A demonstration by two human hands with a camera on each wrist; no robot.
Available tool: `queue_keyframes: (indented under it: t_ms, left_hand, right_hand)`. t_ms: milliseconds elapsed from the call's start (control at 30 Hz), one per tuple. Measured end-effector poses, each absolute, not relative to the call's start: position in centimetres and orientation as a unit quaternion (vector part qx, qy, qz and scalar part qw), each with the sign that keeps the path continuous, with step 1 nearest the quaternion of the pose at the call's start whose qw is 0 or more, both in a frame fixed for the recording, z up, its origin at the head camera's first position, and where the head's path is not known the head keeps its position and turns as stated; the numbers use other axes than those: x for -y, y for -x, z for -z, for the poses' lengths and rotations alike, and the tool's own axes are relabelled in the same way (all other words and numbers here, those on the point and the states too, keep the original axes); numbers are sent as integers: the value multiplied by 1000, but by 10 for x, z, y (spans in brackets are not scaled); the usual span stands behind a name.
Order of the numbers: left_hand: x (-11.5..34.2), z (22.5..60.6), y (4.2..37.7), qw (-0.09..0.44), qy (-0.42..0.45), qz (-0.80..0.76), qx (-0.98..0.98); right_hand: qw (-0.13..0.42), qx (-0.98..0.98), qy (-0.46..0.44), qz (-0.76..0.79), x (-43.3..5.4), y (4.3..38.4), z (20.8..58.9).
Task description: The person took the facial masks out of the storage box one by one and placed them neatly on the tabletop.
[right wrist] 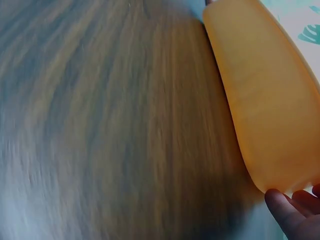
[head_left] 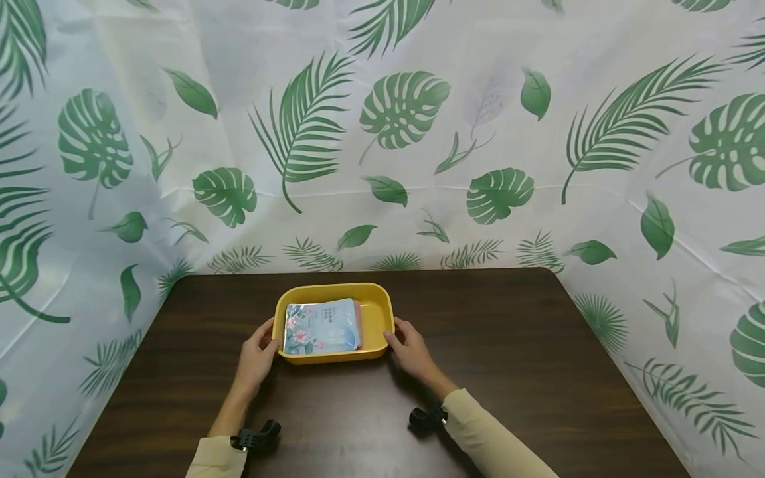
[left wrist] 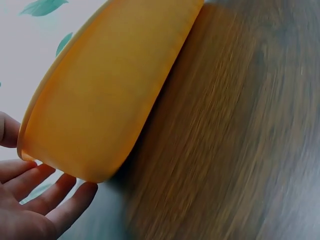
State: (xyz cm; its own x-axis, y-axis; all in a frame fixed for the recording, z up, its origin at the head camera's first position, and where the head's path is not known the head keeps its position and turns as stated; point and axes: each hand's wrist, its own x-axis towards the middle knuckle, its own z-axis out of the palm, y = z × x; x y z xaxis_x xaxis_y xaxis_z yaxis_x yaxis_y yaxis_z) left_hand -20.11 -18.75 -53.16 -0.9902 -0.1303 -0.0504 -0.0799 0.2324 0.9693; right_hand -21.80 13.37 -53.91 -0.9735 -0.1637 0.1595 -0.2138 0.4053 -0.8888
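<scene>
A yellow plastic tray (head_left: 378, 323) with rounded corners is held between both hands over the dark table. Inside it, toward the left, lies a light blue flat packet (head_left: 323, 326) printed with pink flowers. The edge of a pink packet (head_left: 358, 317) peeks out from under it. My left hand (head_left: 257, 355) grips the tray's left end; in the left wrist view its fingertips press the end wall, with one digit up at the rim. At the opposite end my right hand (head_left: 412, 348) holds the tray, its fingertips at the lower corner in the right wrist view.
The brown wood-grain table (head_left: 508, 372) extends around the tray on all sides, its back edge just behind it. A white sheet with green leaf prints (head_left: 418, 219) hangs behind and along both sides. Black bands with camera mounts (head_left: 257, 436) sit on both wrists.
</scene>
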Motion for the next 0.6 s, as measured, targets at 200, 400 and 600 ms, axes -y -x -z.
queue_keyframes:
  t_ms: [200, 400, 600]
  left_hand:
    - [198, 530, 200, 16, -64, 619, 783]
    - [200, 532, 199, 15, -72, 621, 780]
    - [202, 535, 199, 20, -80, 617, 783]
  right_hand:
    - [35, 833, -117, -540, -124, 216, 540]
    - [36, 826, -110, -552, -120, 216, 541]
    - [36, 802, -108, -587, -116, 213, 530]
